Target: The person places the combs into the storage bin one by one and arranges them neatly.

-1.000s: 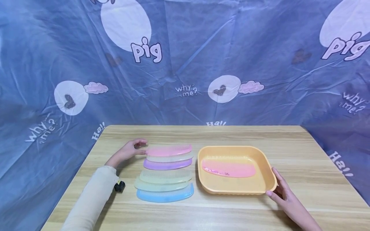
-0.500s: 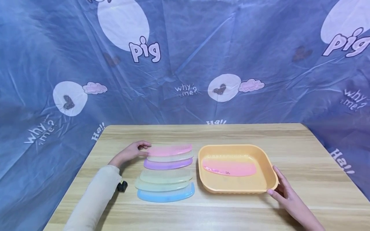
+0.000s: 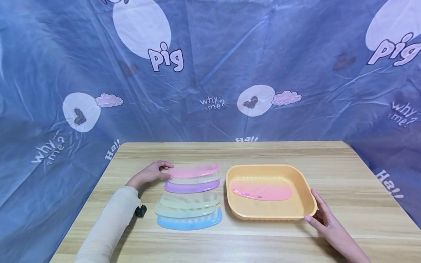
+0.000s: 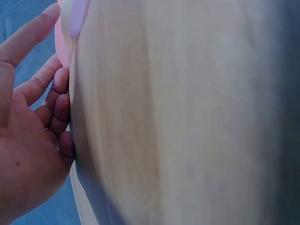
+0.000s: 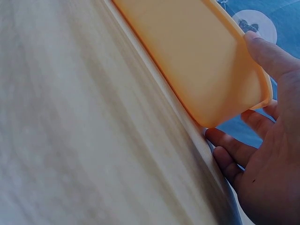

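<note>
1. My left hand [image 3: 149,174] is starting to pinch the pink comb [image 3: 194,170], topmost of 6 stacked on the table [image 3: 345,182].
2. My right hand [image 3: 323,219], fingers relaxed, is steadying the orange tray [image 3: 309,204]; the comb likely needs lifting across next.

Left hand [image 3: 152,173] reaches toward one o'clock, fingers curled; right hand [image 3: 323,219] lies open, fingers toward eleven o'clock
</note>
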Demonstrator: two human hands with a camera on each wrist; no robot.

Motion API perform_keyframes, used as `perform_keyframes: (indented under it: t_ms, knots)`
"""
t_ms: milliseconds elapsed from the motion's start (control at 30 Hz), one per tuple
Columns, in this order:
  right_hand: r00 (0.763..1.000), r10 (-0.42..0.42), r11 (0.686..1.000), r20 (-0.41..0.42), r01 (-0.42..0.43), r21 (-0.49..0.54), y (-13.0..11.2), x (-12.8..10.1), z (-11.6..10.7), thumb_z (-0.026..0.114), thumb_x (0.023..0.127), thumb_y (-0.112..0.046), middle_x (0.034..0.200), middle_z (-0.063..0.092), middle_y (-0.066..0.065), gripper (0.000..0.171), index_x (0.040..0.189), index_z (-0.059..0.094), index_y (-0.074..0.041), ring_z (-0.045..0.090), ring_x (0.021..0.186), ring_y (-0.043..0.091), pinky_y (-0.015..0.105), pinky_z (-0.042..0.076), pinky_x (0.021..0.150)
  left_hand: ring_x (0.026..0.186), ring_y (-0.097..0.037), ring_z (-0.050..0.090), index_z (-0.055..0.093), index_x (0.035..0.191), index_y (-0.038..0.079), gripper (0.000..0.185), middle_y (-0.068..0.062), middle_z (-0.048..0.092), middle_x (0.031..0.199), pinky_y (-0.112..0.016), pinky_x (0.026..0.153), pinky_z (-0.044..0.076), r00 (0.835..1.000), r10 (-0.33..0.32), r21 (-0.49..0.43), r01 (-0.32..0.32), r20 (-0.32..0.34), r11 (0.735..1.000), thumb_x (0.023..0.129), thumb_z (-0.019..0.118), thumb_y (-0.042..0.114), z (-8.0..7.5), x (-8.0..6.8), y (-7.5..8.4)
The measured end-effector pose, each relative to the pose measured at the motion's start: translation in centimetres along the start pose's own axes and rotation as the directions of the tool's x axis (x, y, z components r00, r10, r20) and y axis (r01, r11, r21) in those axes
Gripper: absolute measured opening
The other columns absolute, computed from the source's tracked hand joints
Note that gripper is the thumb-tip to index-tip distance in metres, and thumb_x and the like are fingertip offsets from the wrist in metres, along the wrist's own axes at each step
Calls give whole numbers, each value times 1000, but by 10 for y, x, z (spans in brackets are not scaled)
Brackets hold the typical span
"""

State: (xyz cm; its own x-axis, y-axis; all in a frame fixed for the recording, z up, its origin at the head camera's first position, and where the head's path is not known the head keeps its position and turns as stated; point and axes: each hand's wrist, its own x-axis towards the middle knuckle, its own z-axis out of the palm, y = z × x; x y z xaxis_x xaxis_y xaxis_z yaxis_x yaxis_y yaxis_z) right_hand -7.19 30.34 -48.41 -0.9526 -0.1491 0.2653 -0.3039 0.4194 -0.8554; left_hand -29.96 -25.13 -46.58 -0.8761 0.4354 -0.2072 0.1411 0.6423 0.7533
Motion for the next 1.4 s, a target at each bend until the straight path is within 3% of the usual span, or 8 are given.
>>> perform_keyframes:
  t_ms: [600,867,1200,1400]
  knots:
    - [1000,17,1000,-9,-17,-24,-2,-1,1,52,90,14,144,23,-36,83,155,4,-6,43,114,-20,1,40,83,102,-22,51,60,122,-1,44,-13,59,113,-32,89,42,1000,-24,-9,25,16,1000,83,73,15,-5,0,5]
    - [1000,-3,1000,-2,3,3,-2,1,0,51,89,16,145,24,-34,83,155,4,-4,44,114,-19,1,39,85,95,-21,51,60,116,-3,47,-11,59,106,-30,84,42,996,67,-7,-66,58,998,82,73,26,-9,-4,10]
    - [1000,-18,1000,-5,18,17,-3,1,-1,50,89,17,145,27,-34,83,155,5,-4,46,114,-18,1,39,85,100,-25,48,56,117,-5,42,-17,56,115,-33,87,40,998,-14,33,13,56,999,83,71,15,-5,0,13]
    - [1000,-2,1000,-3,2,8,-2,0,-1,51,89,16,145,25,-35,83,155,5,-4,45,114,-19,0,39,84,89,-18,47,51,114,-6,42,-8,52,97,-28,80,42,997,-41,-71,46,70,996,81,72,10,-4,-2,10]
